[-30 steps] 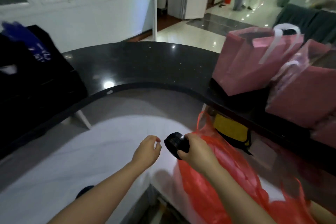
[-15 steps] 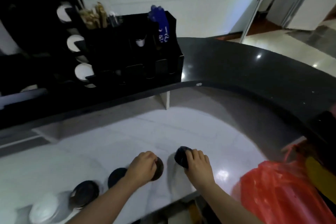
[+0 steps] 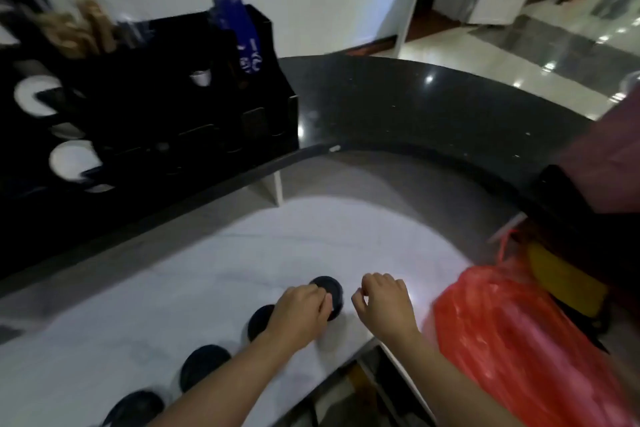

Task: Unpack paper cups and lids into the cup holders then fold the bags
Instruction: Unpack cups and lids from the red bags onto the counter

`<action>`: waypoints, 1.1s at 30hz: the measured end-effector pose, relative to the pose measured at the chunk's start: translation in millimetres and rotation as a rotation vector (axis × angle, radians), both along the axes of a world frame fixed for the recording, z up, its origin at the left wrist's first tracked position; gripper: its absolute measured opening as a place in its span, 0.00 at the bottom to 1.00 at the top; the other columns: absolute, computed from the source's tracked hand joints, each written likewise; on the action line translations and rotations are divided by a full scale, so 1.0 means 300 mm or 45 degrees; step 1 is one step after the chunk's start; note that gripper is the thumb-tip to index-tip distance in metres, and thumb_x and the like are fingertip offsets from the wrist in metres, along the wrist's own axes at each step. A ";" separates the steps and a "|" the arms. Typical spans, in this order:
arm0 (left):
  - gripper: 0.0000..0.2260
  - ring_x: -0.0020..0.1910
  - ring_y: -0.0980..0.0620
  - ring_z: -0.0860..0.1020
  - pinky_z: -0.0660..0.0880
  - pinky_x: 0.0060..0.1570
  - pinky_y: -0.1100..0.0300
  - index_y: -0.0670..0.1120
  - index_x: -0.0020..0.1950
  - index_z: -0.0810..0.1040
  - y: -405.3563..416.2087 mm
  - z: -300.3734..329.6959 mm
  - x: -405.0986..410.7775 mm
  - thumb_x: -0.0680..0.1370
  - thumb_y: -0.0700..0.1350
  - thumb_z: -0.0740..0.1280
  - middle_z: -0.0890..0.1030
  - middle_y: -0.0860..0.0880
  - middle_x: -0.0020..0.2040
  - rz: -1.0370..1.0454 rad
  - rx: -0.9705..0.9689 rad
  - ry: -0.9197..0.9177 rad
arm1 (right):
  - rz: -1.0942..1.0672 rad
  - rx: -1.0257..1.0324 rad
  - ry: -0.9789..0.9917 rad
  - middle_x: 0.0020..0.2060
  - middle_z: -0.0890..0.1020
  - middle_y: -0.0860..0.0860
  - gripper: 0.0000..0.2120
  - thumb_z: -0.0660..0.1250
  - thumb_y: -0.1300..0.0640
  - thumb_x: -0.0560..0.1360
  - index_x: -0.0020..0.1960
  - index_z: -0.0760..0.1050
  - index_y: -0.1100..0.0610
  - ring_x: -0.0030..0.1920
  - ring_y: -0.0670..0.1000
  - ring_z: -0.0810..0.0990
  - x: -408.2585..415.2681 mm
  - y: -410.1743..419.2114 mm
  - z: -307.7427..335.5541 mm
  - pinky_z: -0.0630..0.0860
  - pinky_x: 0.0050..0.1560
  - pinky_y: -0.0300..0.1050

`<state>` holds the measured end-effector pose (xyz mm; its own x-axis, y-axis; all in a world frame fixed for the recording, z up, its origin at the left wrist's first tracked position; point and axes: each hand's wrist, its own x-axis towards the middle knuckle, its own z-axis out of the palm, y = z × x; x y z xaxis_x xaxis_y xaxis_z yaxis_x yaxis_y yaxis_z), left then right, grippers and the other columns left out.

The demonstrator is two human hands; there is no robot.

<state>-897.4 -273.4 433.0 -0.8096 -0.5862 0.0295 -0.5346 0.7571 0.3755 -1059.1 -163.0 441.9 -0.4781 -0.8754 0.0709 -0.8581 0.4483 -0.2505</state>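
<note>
A row of black lid stacks lies on the white counter (image 3: 311, 236): one by my left hand (image 3: 329, 289), and others (image 3: 259, 321) (image 3: 204, 367) (image 3: 135, 406) trailing down to the left. My left hand (image 3: 299, 314) grips the near side of the rightmost black lids. Just to their right, my right hand (image 3: 384, 303) hovers over the counter with loosely curled fingers and holds nothing. A red plastic bag (image 3: 512, 350) slumps at the counter's right end. The black cup holder (image 3: 166, 107) stands at the back left, with white cup ends (image 3: 67, 159) showing in its openings.
A curved black raised countertop (image 3: 415, 107) runs behind the white counter. A pink bag (image 3: 609, 163) sits on it at the far right, and a yellow item (image 3: 568, 284) lies below it. Brown sticks (image 3: 79, 28) and a blue packet (image 3: 242, 31) stand in the holder.
My right hand has let go of the black lids it carried from the red bag and moved right. My left hand now holds them on the counter. The view swung slightly right.
</note>
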 end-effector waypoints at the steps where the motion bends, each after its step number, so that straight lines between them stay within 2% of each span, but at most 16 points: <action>1: 0.20 0.32 0.48 0.72 0.71 0.39 0.54 0.48 0.34 0.68 0.010 0.007 -0.063 0.80 0.53 0.47 0.75 0.49 0.32 -0.064 -0.002 0.020 | -0.110 -0.011 -0.026 0.29 0.73 0.49 0.12 0.66 0.55 0.72 0.34 0.67 0.55 0.32 0.55 0.72 -0.040 0.024 0.034 0.68 0.38 0.49; 5: 0.15 0.29 0.50 0.69 0.66 0.32 0.56 0.47 0.31 0.67 0.106 0.047 -0.340 0.78 0.46 0.58 0.70 0.52 0.29 -0.319 0.037 0.118 | -0.519 -0.104 -0.115 0.28 0.75 0.54 0.12 0.61 0.52 0.72 0.33 0.64 0.55 0.32 0.61 0.74 -0.201 0.213 0.171 0.59 0.31 0.49; 8: 0.16 0.27 0.46 0.73 0.68 0.28 0.57 0.46 0.28 0.69 0.265 0.111 -0.529 0.75 0.47 0.59 0.73 0.49 0.27 -0.523 0.003 0.236 | -0.760 -0.186 -0.091 0.33 0.80 0.57 0.12 0.63 0.50 0.74 0.36 0.69 0.56 0.37 0.63 0.78 -0.295 0.419 0.252 0.62 0.32 0.51; 11: 0.18 0.27 0.42 0.76 0.71 0.27 0.54 0.45 0.28 0.73 0.459 0.189 -0.664 0.77 0.48 0.58 0.75 0.45 0.27 -0.769 -0.046 0.409 | -0.950 -0.268 -0.063 0.32 0.79 0.57 0.13 0.66 0.51 0.74 0.36 0.65 0.54 0.38 0.63 0.78 -0.354 0.649 0.316 0.61 0.33 0.51; 14: 0.16 0.33 0.42 0.77 0.73 0.33 0.51 0.44 0.36 0.75 0.669 0.240 -0.760 0.82 0.47 0.58 0.77 0.44 0.32 -0.988 0.071 0.504 | -1.130 -0.335 -0.042 0.30 0.77 0.57 0.13 0.66 0.54 0.73 0.35 0.64 0.56 0.37 0.65 0.76 -0.393 0.889 0.355 0.60 0.33 0.51; 17: 0.10 0.39 0.41 0.79 0.74 0.37 0.49 0.45 0.49 0.78 0.882 0.254 -0.833 0.82 0.48 0.60 0.80 0.44 0.38 -1.084 0.133 0.469 | -1.277 -0.352 -0.017 0.32 0.79 0.60 0.13 0.66 0.56 0.72 0.35 0.64 0.54 0.38 0.66 0.78 -0.429 1.136 0.377 0.68 0.37 0.55; 18: 0.08 0.40 0.40 0.79 0.74 0.37 0.49 0.46 0.53 0.78 0.953 0.259 -0.853 0.81 0.47 0.61 0.80 0.44 0.40 -1.107 0.150 0.448 | -1.309 -0.352 -0.025 0.32 0.79 0.60 0.13 0.66 0.56 0.73 0.34 0.63 0.54 0.38 0.66 0.78 -0.440 1.218 0.380 0.68 0.37 0.54; 21: 0.12 0.44 0.38 0.79 0.75 0.41 0.47 0.46 0.61 0.79 1.164 0.272 -0.910 0.78 0.41 0.65 0.80 0.42 0.42 -1.168 0.175 0.352 | -1.405 -0.317 -0.035 0.34 0.80 0.59 0.13 0.65 0.54 0.73 0.35 0.63 0.54 0.40 0.65 0.79 -0.471 1.466 0.376 0.65 0.36 0.51; 23: 0.13 0.44 0.37 0.78 0.75 0.43 0.45 0.44 0.60 0.80 1.295 0.283 -0.942 0.77 0.39 0.66 0.79 0.40 0.42 -1.197 0.159 0.328 | -1.402 -0.227 -0.056 0.37 0.81 0.57 0.12 0.65 0.52 0.74 0.37 0.66 0.56 0.43 0.64 0.79 -0.497 1.621 0.365 0.68 0.37 0.51; 25: 0.10 0.41 0.37 0.79 0.77 0.40 0.46 0.43 0.56 0.82 1.411 0.285 -0.964 0.76 0.39 0.66 0.78 0.40 0.39 -1.258 0.132 0.372 | -1.271 -0.083 -0.126 0.41 0.81 0.54 0.11 0.63 0.50 0.76 0.40 0.71 0.56 0.47 0.61 0.80 -0.519 1.753 0.343 0.69 0.39 0.50; 28: 0.13 0.38 0.39 0.79 0.77 0.37 0.48 0.43 0.51 0.82 1.551 0.273 -0.990 0.77 0.45 0.59 0.78 0.42 0.37 -1.328 0.127 0.394 | -1.047 0.122 -0.267 0.50 0.83 0.55 0.11 0.61 0.50 0.80 0.48 0.79 0.54 0.53 0.59 0.80 -0.521 1.907 0.298 0.72 0.46 0.50; 31: 0.11 0.48 0.42 0.77 0.74 0.45 0.49 0.48 0.55 0.79 1.645 0.241 -1.012 0.79 0.45 0.59 0.79 0.44 0.44 -1.363 0.046 0.159 | -0.953 0.249 -0.404 0.53 0.83 0.55 0.11 0.59 0.51 0.81 0.53 0.79 0.54 0.53 0.59 0.81 -0.502 2.014 0.241 0.77 0.50 0.53; 33: 0.09 0.53 0.44 0.77 0.73 0.48 0.50 0.50 0.55 0.79 1.681 0.218 -1.009 0.79 0.45 0.60 0.81 0.46 0.49 -1.434 -0.047 0.033 | -0.971 0.285 -0.429 0.53 0.84 0.54 0.11 0.59 0.52 0.80 0.54 0.79 0.52 0.53 0.58 0.81 -0.486 2.058 0.216 0.77 0.51 0.53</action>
<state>-1200.0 231.0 498.4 -0.8755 0.4800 0.0559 0.4682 0.8139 0.3439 -1204.9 454.4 506.7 -0.9056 -0.2832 -0.3158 -0.1985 0.9408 -0.2746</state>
